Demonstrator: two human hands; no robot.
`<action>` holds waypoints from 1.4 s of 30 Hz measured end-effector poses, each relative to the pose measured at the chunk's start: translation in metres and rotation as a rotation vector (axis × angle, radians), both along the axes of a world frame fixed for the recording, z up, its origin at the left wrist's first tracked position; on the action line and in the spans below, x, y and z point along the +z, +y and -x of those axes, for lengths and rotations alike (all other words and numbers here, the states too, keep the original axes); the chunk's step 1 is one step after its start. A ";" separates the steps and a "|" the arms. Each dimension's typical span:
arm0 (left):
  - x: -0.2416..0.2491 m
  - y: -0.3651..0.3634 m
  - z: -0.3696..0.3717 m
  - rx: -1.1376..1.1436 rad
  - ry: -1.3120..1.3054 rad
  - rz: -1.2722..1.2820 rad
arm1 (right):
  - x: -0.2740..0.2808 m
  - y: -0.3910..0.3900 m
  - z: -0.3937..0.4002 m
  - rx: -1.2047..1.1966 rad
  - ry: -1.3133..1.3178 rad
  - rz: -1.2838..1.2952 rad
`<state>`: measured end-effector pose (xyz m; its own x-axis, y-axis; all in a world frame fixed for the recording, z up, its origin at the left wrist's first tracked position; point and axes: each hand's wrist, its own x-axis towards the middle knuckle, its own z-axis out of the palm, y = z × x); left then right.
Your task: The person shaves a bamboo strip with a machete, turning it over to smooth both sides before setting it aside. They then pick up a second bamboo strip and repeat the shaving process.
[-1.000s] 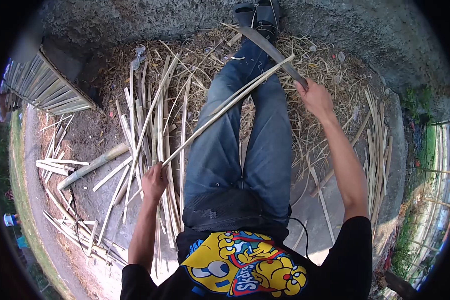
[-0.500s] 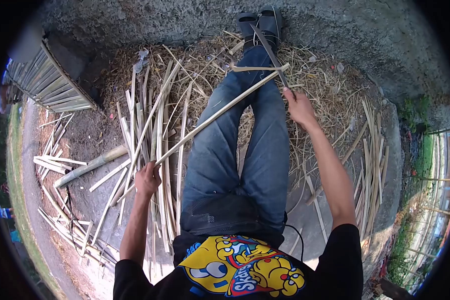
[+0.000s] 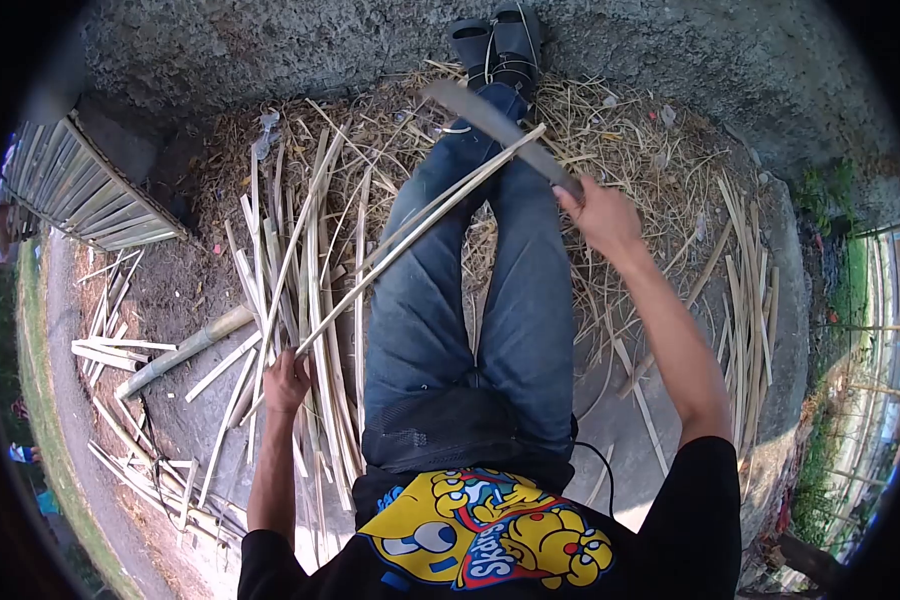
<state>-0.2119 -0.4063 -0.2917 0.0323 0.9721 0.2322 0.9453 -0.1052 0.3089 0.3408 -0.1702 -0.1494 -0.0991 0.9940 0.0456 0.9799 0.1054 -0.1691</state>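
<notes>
While the left hand closes its fingers around the long pale strip near its lower end, the right hand is wrapped in a fist around the grip of the broad blade. Exact thumb placement on the strip cannot be determined. The strip lies obliquely across the trousered legs, its far end at the blade; a thinner strand runs alongside its upper part. Whether edge and strip touch cannot be confirmed.

Handling, as judged: the strip is light, dry and springy, stiff lengthwise but liable to flex and splinter. Grip it near the lower end, clear of the edge. The blade is rigid and comparatively heavy towards its front; hold by the grip only.

Outward: loose strips lie left of the legs, fibrous shavings beyond the right hand, and a rough wall past the feet.
</notes>
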 end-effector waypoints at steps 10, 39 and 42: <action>-0.013 -0.045 0.004 -0.002 -0.141 0.123 | 0.024 0.014 -0.238 -0.861 1.091 -0.160; 0.308 0.086 -0.295 -0.713 -0.544 -0.327 | 0.062 -0.050 0.135 0.124 1.903 -0.190; 0.366 0.054 -0.344 -0.994 -0.652 -0.737 | 0.068 -0.046 0.141 0.176 1.906 -0.226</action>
